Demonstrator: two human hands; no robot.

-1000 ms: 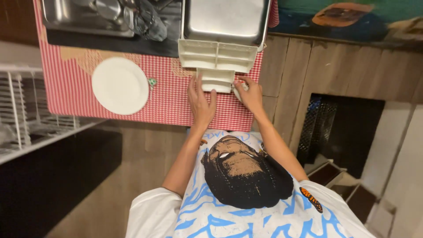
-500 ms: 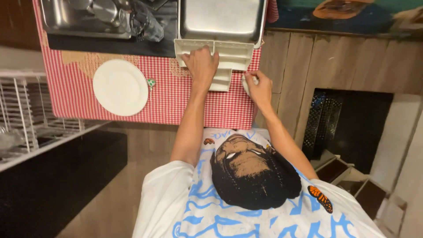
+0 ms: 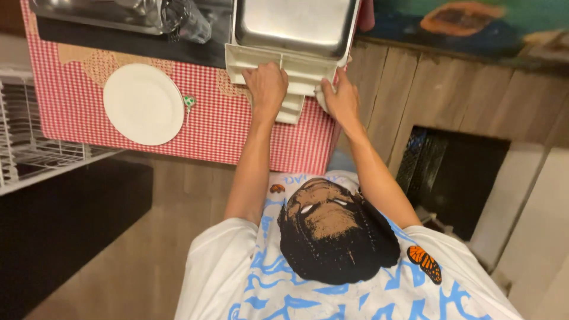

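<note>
A white divided plastic tray (image 3: 296, 59) lies on the red checked cloth (image 3: 231, 124), partly under a steel pan (image 3: 293, 24). My left hand (image 3: 267, 86) rests on the tray's middle, its fingers curled over a divider. At the tray's right corner my right hand (image 3: 339, 98) grips the edge. Both forearms reach out from my white and blue printed shirt (image 3: 332, 255).
A round white plate (image 3: 143, 104) sits on the cloth to the left, with a small green object (image 3: 188, 102) beside it. Steel containers (image 3: 118, 12) stand at the far left edge. There is a white wire rack (image 3: 29, 148) at left, and wooden panels (image 3: 450, 101) and a dark opening (image 3: 456, 178) at right.
Both hands have moved farther forward onto the white tray. The left went from its near end to the divided middle, the right to its right corner. The view has shifted closer.
</note>
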